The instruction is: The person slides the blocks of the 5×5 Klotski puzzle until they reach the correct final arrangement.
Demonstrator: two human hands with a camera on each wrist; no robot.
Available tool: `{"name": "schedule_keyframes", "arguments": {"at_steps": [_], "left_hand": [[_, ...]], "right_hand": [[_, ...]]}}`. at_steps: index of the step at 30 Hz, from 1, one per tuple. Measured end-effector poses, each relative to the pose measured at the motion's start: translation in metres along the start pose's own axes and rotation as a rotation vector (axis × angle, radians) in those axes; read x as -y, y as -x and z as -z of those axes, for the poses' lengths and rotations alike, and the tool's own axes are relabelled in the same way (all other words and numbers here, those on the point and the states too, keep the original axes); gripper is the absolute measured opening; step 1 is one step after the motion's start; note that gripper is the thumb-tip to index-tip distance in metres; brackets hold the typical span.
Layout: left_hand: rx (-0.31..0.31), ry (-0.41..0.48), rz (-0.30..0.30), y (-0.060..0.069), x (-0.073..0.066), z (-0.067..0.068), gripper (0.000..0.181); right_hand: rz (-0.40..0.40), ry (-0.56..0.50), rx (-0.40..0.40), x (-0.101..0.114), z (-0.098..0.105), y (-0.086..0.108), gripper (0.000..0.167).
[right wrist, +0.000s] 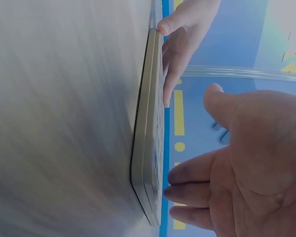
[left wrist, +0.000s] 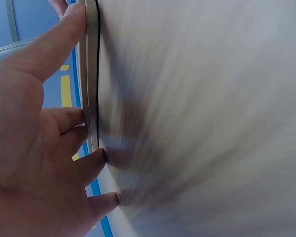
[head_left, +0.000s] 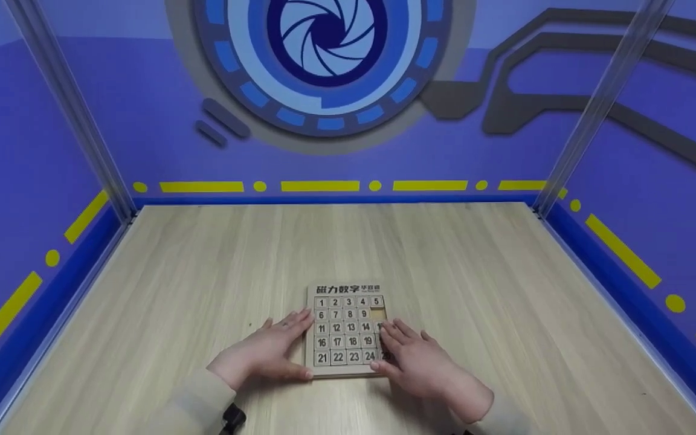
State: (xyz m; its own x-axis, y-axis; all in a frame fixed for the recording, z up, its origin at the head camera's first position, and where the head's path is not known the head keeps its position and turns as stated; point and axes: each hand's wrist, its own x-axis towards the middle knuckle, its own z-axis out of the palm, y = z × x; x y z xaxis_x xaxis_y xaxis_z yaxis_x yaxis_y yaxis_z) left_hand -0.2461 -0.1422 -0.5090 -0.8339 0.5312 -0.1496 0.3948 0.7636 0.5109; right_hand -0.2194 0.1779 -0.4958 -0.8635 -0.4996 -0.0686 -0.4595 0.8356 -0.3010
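Observation:
A wooden number slide puzzle (head_left: 351, 370) lies flat on the table, its numbered square tiles in rows inside a frame with printed characters along the top. At the end of the second row, right of the 9, a square gap shows the yellowish base. Along the puzzle's left edge rests my left hand (head_left: 270, 349), thumb at the lower left corner and fingers extended against the side. My right hand (head_left: 415, 357) lies over the right column with fairly straight fingers, partly hiding the tiles there; its thumb is by the 24 tile. Whether those fingertips press the tiles is hard to tell.
The wood-grain table (head_left: 215, 254) extends around the puzzle. Blue printed panels (head_left: 142, 121) with yellow dashes enclose its back and sides, with metal posts (head_left: 76, 115) at the rear corners. A black strap (head_left: 233, 418) is near the left wrist.

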Motion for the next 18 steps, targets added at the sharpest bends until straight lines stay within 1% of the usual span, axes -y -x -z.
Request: {"name": "schedule_keyframes", "arguments": {"at_steps": [8,18], "left_hand": [[0.006,-0.003,-0.023,0.003,-0.004,0.003,0.110],[0.010,-0.013,-0.014,0.003,-0.005,0.003,0.111]], "right_hand": [[-0.021,-0.009,0.028,0.000,-0.001,-0.005,0.079],[-0.029,-0.032,0.007,-0.009,-0.002,-0.022,0.079]]}}
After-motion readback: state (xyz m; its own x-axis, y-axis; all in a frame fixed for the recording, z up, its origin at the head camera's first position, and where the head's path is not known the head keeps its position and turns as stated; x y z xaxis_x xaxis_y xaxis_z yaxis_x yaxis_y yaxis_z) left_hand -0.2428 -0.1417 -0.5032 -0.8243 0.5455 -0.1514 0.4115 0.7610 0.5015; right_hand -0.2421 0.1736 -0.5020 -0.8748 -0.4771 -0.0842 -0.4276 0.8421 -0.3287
